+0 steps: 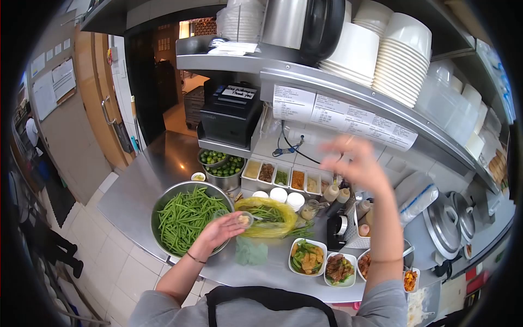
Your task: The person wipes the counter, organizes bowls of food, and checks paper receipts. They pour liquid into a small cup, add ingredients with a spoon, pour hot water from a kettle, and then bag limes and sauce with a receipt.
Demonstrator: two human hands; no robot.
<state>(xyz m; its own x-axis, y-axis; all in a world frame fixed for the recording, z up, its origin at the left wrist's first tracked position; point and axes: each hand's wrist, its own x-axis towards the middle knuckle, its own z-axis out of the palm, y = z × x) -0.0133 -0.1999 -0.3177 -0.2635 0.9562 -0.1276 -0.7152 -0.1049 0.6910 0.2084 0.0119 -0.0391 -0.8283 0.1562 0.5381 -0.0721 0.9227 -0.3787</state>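
Observation:
My left hand (222, 229) holds a small clear plastic cup (245, 219) with a little pale, crumbly food in it. It is just right of a large steel bowl (156, 235) of green beans (190, 215) and in front of a yellow plastic bag (283, 218) with more green beans. My right hand (354, 162) is raised above the sauce bottles, in front of the wall with the paper slips. Motion smears its fingers, and I cannot make out anything in them. Below it, a row of white containers (280, 175) holds garnishes and seasonings.
White bowls of cooked food (308, 256) stand along the counter's front edge. A pale green plastic piece (251, 252) lies beside them. Small green citrus (226, 166) fill metal containers behind. A shelf (245, 64) with stacked tubs hangs overhead. Lidded pots (442, 223) stand right.

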